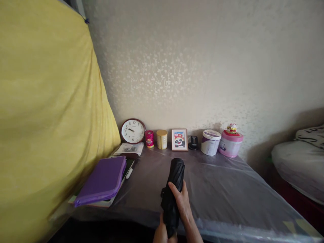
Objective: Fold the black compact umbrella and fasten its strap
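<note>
A folded black umbrella (174, 175) is held up over the front edge of the table, its top leaning slightly right. My right hand (181, 200) wraps around its middle from the right side, thumb across the fabric. Lower down, my left hand (162, 233) grips the bottom end, partly cut off by the frame's lower edge. The umbrella's fabric is bundled close, and a small dark piece sticks out on its left side.
On the covered table (215, 189) lies a purple folder (101, 179) at left. Along the wall stand a clock (133, 131), a pink can (149, 139), a yellow-lidded can (162, 139), a picture frame (179, 139), a white tub (210, 143) and a pink tub (230, 145). A yellow curtain (50, 101) hangs left.
</note>
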Tool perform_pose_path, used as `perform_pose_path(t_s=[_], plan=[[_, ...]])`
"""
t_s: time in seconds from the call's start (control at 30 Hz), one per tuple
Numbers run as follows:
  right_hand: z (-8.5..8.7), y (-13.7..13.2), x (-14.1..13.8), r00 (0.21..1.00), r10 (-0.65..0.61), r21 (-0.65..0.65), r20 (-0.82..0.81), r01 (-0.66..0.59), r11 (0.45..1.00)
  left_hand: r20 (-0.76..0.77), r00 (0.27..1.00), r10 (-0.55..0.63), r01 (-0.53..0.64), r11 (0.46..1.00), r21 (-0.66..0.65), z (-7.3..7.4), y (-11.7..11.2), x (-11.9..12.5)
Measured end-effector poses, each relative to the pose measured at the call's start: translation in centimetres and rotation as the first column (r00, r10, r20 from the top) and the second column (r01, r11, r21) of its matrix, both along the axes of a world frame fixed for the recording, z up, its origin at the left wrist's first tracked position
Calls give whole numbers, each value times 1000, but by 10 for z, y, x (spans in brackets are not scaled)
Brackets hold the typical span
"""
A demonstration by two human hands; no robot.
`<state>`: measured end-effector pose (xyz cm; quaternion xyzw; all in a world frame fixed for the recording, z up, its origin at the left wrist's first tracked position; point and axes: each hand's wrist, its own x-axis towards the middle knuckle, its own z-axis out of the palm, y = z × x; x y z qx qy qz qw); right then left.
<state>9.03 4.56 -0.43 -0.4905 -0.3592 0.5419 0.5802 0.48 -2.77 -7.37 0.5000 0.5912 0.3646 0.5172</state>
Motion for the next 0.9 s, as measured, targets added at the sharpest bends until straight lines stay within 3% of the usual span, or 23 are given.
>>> perform_pose_path(t_s=[0.07, 0.13, 0.2, 0.3, 0.37, 0.43, 0.5, 0.57, 0.63, 0.73, 0.8, 0.9], plan=[[-2, 0, 1, 999, -49, 19, 15, 48, 999, -112, 993, -30, 37, 998, 58, 0, 1, -4], [-3, -1, 3, 996, -84, 26, 4, 84, 996, -106, 992, -64, 76, 991, 112, 9, 0, -8], [-2, -2, 6, 996, -74, 16, -49, 75, 997, 19, 991, -129, 125, 982, 143, 25, -2, -9], [0, -5, 11, 983, 1, -22, -184, -5, 1000, 264, 930, -254, 278, 959, -57, 49, -7, -7], [2, -7, 13, 970, 37, -36, -242, -47, 998, 411, 871, -269, 327, 942, -76, 57, -9, -4], [2, -9, 14, 973, 39, -29, -228, -47, 998, 411, 879, -244, 305, 948, -89, 57, -12, 0], [1, -9, 15, 988, -2, -1, -153, 2, 1000, 281, 941, -186, 221, 970, -99, 50, -13, 3], [-1, -9, 15, 995, -76, 41, -64, 79, 996, 121, 988, -100, 101, 995, -2, 39, -14, 4], [-5, -8, 13, 990, -143, 69, -8, 143, 987, -13, 1000, -3, 6, 985, 173, 28, -13, 4], [-10, -7, 12, 985, -174, 60, -5, 174, 983, -163, 986, 26, 2, 986, 168, 24, -12, -1], [-12, -7, 12, 988, -150, 28, -46, 151, 988, -124, 992, -37, 51, 992, 118, 32, -13, -4], [-12, -8, 14, 986, -83, -18, -146, 81, 997, 151, 967, -206, 214, 976, -42, 49, -16, -5]])
